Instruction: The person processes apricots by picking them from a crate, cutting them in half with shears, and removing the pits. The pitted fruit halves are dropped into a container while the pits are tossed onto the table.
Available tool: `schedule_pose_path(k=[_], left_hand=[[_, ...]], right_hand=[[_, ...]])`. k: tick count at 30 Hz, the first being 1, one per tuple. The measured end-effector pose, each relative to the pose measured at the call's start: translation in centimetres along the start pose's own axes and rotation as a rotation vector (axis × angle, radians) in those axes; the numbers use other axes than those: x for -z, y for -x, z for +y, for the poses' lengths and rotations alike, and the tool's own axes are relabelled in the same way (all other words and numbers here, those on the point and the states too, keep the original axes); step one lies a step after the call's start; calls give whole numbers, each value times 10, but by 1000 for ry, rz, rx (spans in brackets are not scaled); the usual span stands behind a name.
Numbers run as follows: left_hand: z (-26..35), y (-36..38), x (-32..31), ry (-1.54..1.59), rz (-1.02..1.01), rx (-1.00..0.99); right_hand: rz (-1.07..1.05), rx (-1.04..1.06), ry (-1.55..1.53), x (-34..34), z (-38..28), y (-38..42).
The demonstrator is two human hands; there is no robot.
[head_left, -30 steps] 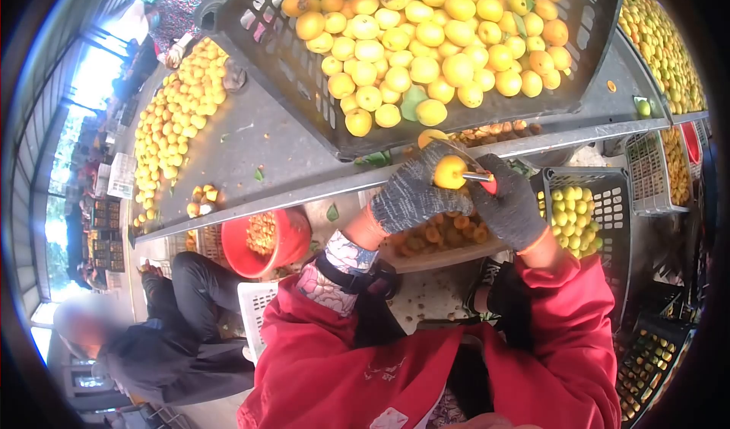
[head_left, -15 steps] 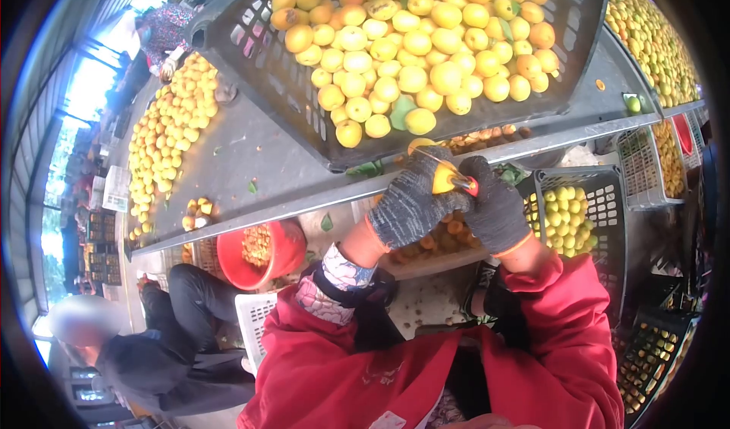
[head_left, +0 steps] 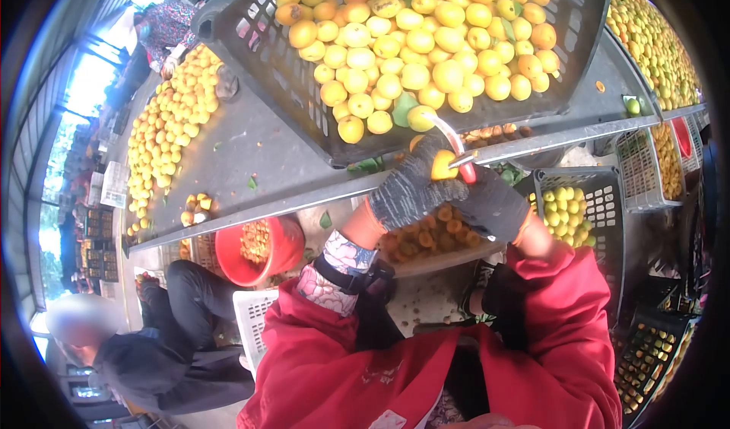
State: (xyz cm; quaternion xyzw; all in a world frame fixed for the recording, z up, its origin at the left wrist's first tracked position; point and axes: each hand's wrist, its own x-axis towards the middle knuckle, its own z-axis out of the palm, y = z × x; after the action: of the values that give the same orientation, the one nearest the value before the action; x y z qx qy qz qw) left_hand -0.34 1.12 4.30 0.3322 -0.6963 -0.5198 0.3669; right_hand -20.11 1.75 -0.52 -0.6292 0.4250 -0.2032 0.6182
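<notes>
My left hand [head_left: 407, 195], in a grey knit glove, is closed around an orange-yellow apricot [head_left: 443, 165]. Against it, my right hand [head_left: 493, 207], also gloved, grips a red-handled cutter [head_left: 465, 167] with a curved, shiny metal part arching up to the left and a short metal tip beside the fruit. Both hands meet just in front of the table's metal edge. Beyond them a black plastic crate [head_left: 304, 128] lies tilted on the table, heaped with apricots [head_left: 414, 45]. Below the hands, a container of halved apricots [head_left: 433, 239] is partly hidden by my gloves.
A red bucket [head_left: 285, 250] holding cut pieces stands under the table at left. Greenish fruit [head_left: 565, 212] fills part of a black crate at right. More apricots [head_left: 171, 128] are piled on the table at left. A person in dark clothes [head_left: 171, 372] sits at lower left.
The cutter has turned in my right hand, and its curved metal part now points up past the fruit. My right hand has rolled and dropped slightly; the left still holds the apricot.
</notes>
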Motion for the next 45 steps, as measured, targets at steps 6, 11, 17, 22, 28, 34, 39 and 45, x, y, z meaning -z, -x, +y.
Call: schedule_pose_path(k=[6, 11, 17, 22, 28, 34, 39, 45], left_hand=[[-13, 5, 10, -84, 110, -30], [-24, 9, 17, 127, 122, 60], [-29, 8, 16, -81, 208, -4], [-34, 8, 15, -35, 208, 47], [-51, 17, 15, 710, 132, 2], [-59, 18, 21, 438, 93, -39], [-52, 17, 24, 396, 141, -78], [-36, 17, 31, 411, 131, -38]], right_hand=[[85, -124, -243, 14, -3, 0], [756, 311, 499, 8, -4, -4], [532, 59, 68, 2, -10, 8], [417, -50, -40, -7, -27, 14], [421, 55, -30, -7, -29, 19], [434, 192, 109, -10, -29, 22], [584, 299, 419, -19, -10, 22], [561, 284, 478, -21, -11, 21]])
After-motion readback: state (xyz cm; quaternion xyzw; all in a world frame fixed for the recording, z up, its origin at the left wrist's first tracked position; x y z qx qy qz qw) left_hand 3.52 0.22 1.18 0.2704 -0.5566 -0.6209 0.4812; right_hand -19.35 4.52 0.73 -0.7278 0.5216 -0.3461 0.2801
